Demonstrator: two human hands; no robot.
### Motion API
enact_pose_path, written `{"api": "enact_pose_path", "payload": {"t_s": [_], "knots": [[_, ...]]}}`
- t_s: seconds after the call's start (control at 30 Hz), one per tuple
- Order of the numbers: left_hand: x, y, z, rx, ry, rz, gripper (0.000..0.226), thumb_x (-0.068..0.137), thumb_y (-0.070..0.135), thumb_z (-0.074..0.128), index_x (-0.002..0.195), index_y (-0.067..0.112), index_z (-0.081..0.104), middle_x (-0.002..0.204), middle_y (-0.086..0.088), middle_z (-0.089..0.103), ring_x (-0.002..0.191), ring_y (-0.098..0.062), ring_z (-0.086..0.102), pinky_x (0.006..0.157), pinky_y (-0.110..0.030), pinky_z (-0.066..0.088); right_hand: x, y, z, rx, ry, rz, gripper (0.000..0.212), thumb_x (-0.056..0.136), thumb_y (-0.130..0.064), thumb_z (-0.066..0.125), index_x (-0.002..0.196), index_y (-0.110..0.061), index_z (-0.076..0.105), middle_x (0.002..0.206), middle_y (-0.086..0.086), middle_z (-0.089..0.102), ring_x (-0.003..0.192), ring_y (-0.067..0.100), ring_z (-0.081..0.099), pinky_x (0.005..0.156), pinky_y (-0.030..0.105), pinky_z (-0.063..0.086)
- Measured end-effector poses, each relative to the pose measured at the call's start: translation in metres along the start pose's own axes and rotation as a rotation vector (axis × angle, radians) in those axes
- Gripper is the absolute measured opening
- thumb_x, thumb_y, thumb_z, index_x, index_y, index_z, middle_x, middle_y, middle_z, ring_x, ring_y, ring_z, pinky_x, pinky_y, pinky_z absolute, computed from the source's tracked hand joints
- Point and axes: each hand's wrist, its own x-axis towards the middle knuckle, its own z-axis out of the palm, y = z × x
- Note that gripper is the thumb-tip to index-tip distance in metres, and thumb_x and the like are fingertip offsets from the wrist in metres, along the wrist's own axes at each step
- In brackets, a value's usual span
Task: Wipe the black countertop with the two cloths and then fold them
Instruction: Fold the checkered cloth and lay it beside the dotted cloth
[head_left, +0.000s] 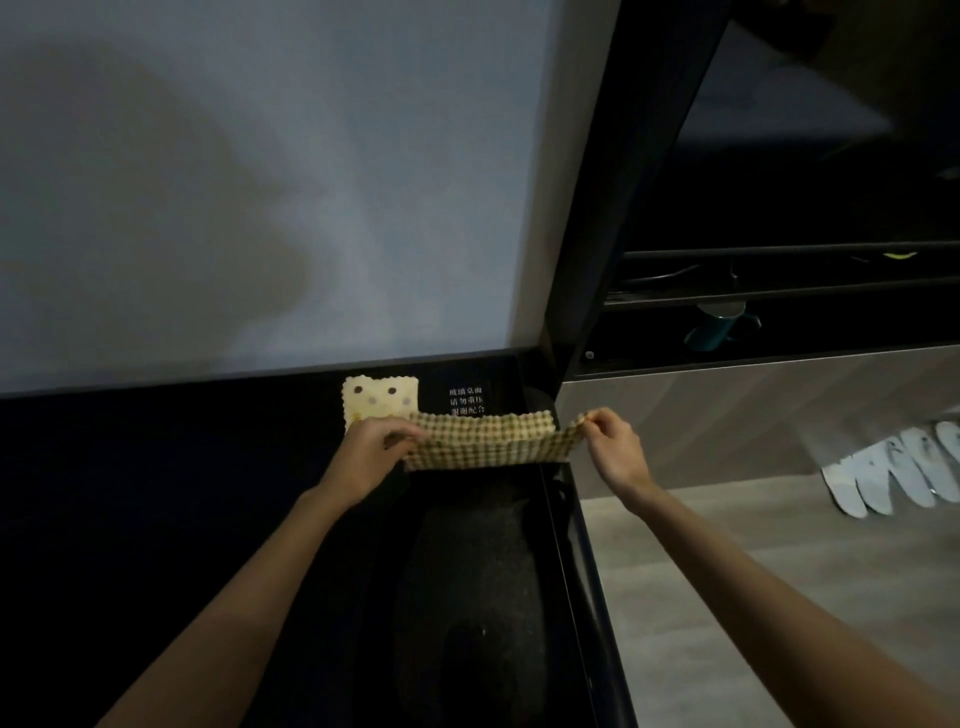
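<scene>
A checked yellow-brown cloth (485, 439) is stretched between my two hands above the black countertop (182, 493), doubled over into a long strip. My left hand (371, 449) pinches its left end. My right hand (613, 449) pinches its right end, just past the counter's right edge. Behind my left hand, a pale yellow cloth with dots (379, 402) lies flat in a small square against the wall; its near edge is hidden by my hand and the checked cloth.
A grey wall (260, 182) rises behind the counter. White printed characters (466, 401) mark the counter near the back right corner. To the right are dark shelves with a teal mug (719, 327), wood flooring (727, 571) and white slippers (898, 475).
</scene>
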Motion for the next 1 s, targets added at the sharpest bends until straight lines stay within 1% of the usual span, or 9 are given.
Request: {"api": "enact_pose_path", "payload": {"t_s": [0.13,0.23,0.37,0.43,0.53,0.6,0.7,0.83,1.0], "knots": [[0.020,-0.011,0.009,-0.041,0.017,-0.104,0.023,0.081,0.008,0.067,0.093,0.028,0.068,0.096,0.008,0.068,0.086,0.005,0.061,0.082,-0.010,0.050,0.014,0.013,0.014,-0.011,0.037,0.074,0.025,0.097,-0.015,0.047,0.109,-0.004,0.065,0.105,0.010,0.067,0.097,0.020,0.058,0.078,0.028,0.042],[0.047,-0.021,0.017,-0.030,0.069,-0.185,0.015,0.081,0.009,0.069,0.095,0.014,0.071,0.093,0.003,0.070,0.082,0.001,0.061,0.079,-0.013,0.049,0.035,0.016,0.026,-0.003,0.056,0.129,0.027,0.097,-0.018,0.048,0.112,-0.003,0.064,0.112,0.015,0.067,0.108,0.028,0.060,0.091,0.037,0.047],[0.070,-0.040,0.035,0.031,0.085,-0.308,0.019,0.082,0.013,0.068,0.101,0.010,0.069,0.099,-0.004,0.071,0.089,-0.011,0.062,0.076,-0.016,0.044,0.060,0.025,0.048,-0.057,0.037,0.210,0.031,0.098,-0.020,0.048,0.120,-0.002,0.061,0.119,0.018,0.064,0.112,0.032,0.058,0.096,0.040,0.047],[0.071,-0.048,0.043,0.049,0.119,-0.349,0.025,0.082,0.013,0.068,0.107,0.011,0.067,0.106,-0.005,0.068,0.095,-0.015,0.062,0.080,-0.022,0.046,0.068,0.032,0.058,-0.068,0.014,0.274,0.035,0.097,-0.023,0.051,0.124,-0.003,0.057,0.123,0.018,0.062,0.114,0.032,0.057,0.097,0.039,0.046],[0.061,-0.053,0.048,0.157,0.182,-0.257,0.034,0.082,0.016,0.068,0.115,0.018,0.061,0.119,-0.004,0.058,0.111,-0.021,0.052,0.093,-0.036,0.047,0.069,0.043,0.068,-0.062,0.008,0.358,0.049,0.091,-0.030,0.060,0.131,-0.004,0.047,0.128,0.016,0.057,0.117,0.032,0.055,0.099,0.039,0.046],[0.050,-0.050,0.050,0.183,0.191,-0.209,0.032,0.083,0.016,0.066,0.115,0.020,0.061,0.120,-0.001,0.054,0.115,-0.019,0.046,0.096,-0.035,0.043,0.065,0.051,0.072,-0.062,-0.004,0.404,0.051,0.086,-0.035,0.067,0.122,-0.005,0.048,0.125,0.015,0.056,0.113,0.031,0.056,0.097,0.042,0.048],[0.035,-0.048,0.056,0.257,0.089,-0.146,0.033,0.084,0.019,0.065,0.117,0.022,0.061,0.118,0.001,0.057,0.110,-0.016,0.045,0.094,-0.031,0.041,0.057,0.056,0.073,-0.056,-0.024,0.428,0.025,0.087,-0.026,0.068,0.100,-0.010,0.052,0.115,0.014,0.062,0.104,0.027,0.060,0.092,0.041,0.052],[0.022,-0.050,0.060,0.331,-0.031,-0.139,0.041,0.084,0.022,0.065,0.124,0.021,0.057,0.127,0.001,0.055,0.112,-0.016,0.043,0.094,-0.028,0.038,0.047,0.041,0.064,0.000,-0.020,0.355,0.018,0.091,-0.019,0.060,0.104,-0.006,0.058,0.107,0.011,0.063,0.093,0.020,0.057,0.082,0.034,0.049],[0.015,-0.055,0.061,0.215,-0.106,-0.193,0.045,0.087,0.020,0.062,0.131,0.023,0.051,0.128,0.001,0.057,0.111,-0.014,0.042,0.092,-0.025,0.038,0.027,-0.003,0.066,-0.083,0.048,-0.001,0.009,0.088,-0.017,0.059,0.093,-0.014,0.052,0.093,0.003,0.062,0.084,0.018,0.058,0.070,0.028,0.043]]}}
